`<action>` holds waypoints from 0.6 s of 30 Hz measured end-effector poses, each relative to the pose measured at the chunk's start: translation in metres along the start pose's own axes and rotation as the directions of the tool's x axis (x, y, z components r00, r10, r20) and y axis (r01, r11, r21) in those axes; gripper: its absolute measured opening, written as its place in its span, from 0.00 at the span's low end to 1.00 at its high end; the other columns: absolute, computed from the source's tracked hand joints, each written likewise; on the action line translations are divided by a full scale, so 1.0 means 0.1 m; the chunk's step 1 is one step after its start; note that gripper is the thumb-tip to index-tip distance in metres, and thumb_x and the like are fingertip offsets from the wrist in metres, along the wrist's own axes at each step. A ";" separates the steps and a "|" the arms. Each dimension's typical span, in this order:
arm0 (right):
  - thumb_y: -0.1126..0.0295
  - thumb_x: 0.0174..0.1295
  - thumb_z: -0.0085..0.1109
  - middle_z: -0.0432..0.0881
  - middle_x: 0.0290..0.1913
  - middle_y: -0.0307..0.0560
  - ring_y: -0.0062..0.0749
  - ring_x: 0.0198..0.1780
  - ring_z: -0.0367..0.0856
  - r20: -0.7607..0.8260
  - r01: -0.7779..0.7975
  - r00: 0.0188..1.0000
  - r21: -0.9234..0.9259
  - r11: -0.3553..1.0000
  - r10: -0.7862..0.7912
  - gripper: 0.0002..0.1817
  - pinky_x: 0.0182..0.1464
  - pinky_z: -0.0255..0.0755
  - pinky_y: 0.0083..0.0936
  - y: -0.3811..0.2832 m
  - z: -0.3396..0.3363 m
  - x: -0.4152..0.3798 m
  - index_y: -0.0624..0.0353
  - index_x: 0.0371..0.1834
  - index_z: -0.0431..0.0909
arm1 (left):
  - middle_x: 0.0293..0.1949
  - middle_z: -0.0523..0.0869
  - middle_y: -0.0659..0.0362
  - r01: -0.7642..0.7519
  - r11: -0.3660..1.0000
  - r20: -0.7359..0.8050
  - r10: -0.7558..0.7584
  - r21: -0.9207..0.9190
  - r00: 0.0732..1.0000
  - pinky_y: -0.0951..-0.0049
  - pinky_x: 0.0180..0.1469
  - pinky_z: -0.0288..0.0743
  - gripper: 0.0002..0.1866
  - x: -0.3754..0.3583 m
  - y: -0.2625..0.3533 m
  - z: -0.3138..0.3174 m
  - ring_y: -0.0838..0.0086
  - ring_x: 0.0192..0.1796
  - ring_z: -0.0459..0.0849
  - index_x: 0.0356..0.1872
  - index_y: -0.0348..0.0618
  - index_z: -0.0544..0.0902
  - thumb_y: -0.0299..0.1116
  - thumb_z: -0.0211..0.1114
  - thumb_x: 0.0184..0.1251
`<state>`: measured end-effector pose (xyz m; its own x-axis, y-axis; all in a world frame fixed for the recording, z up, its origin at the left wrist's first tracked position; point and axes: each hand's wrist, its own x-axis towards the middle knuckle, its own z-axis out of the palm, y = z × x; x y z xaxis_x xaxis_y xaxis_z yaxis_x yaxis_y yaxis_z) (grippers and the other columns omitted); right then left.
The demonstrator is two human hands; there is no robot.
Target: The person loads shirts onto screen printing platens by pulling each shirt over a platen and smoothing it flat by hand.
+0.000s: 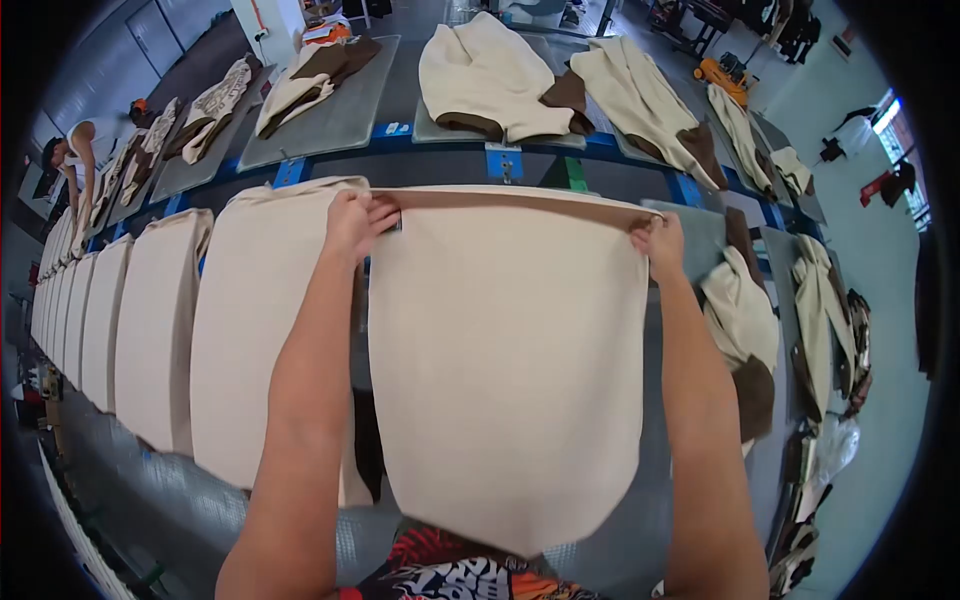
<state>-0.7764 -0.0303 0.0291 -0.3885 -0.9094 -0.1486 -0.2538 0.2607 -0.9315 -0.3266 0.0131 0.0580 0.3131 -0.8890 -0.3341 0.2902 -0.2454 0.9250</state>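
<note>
A smooth cream garment (510, 350) hangs spread in front of me, wide and flat, its lower edge close to my body. My left hand (358, 222) grips its far left corner, with the fingers curled over the edge. At the far right corner, my right hand (658, 243) pinches the same edge. Between the two hands the far edge is pulled nearly straight, and a narrow fold shows along it. Whether a board lies inside the cloth is hidden.
Cream-covered boards (265, 330) run in a row to the left. Across the blue rail (400, 140), cream and brown garments (490, 80) lie on grey boards (375, 105). More garments (740, 310) hang at right. Another person (80, 160) bends over the far left end.
</note>
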 end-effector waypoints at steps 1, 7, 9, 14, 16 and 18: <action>0.69 0.73 0.41 0.78 0.34 0.45 0.28 0.39 0.79 -0.011 0.003 1.000 0.242 0.970 0.000 0.08 0.42 0.75 0.31 0.09 0.21 0.32 0.59 0.47 0.69 | 0.46 0.79 0.50 -0.020 0.970 0.007 0.023 -0.244 1.000 0.53 0.55 0.75 0.06 0.31 -0.09 0.09 0.63 0.51 0.78 0.45 0.42 0.66 0.29 0.51 0.73; 0.71 0.73 0.39 0.78 0.43 0.47 0.31 0.48 0.77 0.065 -0.060 0.997 0.365 0.929 0.038 0.10 0.54 0.73 0.30 0.48 0.84 1.30 0.62 0.46 0.71 | 0.50 0.78 0.48 -0.006 0.964 0.051 0.020 -0.265 0.999 0.54 0.65 0.68 0.07 1.51 -0.71 0.21 0.60 0.56 0.77 0.46 0.39 0.70 0.27 0.49 0.71; 0.71 0.72 0.37 0.79 0.45 0.52 0.35 0.48 0.79 0.119 -0.117 0.989 0.292 0.949 0.085 0.13 0.55 0.74 0.32 0.54 0.95 1.39 0.66 0.47 0.73 | 0.52 0.79 0.45 0.090 0.950 0.094 -0.065 -0.298 0.993 0.60 0.64 0.70 0.13 1.72 -0.82 0.22 0.59 0.57 0.77 0.49 0.29 0.74 0.26 0.46 0.70; 0.70 0.72 0.35 0.81 0.44 0.56 0.40 0.46 0.82 0.235 -0.387 0.914 0.271 0.881 0.329 0.17 0.51 0.79 0.36 0.59 0.99 1.69 0.69 0.50 0.72 | 0.50 0.81 0.43 0.220 0.951 0.035 -0.218 -0.219 0.975 0.61 0.60 0.75 0.17 2.15 -1.04 0.31 0.60 0.54 0.81 0.52 0.27 0.74 0.24 0.41 0.70; 0.71 0.69 0.39 0.81 0.40 0.55 0.39 0.37 0.83 0.197 -0.546 0.831 0.114 0.830 0.520 0.16 0.40 0.81 0.36 0.79 0.94 1.77 0.71 0.48 0.74 | 0.50 0.81 0.43 0.280 0.946 -0.020 -0.287 -0.164 0.958 0.63 0.55 0.78 0.17 2.19 -1.11 0.31 0.59 0.49 0.83 0.52 0.26 0.74 0.24 0.41 0.70; 0.72 0.67 0.43 0.81 0.41 0.56 0.40 0.35 0.84 0.147 -0.580 0.813 0.107 0.808 0.564 0.16 0.34 0.81 0.36 0.93 0.87 1.72 0.74 0.50 0.73 | 0.48 0.81 0.44 0.338 0.938 -0.042 -0.335 0.078 0.941 0.64 0.53 0.78 0.16 2.12 -1.07 0.23 0.60 0.47 0.83 0.50 0.26 0.74 0.25 0.44 0.70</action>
<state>-0.7898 -0.1901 -0.1123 -0.3284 -0.6398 -0.6949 0.1147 0.7032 -0.7016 -0.3116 -0.1584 -0.1075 0.2356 -0.7382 -0.6321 0.3070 -0.5606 0.7691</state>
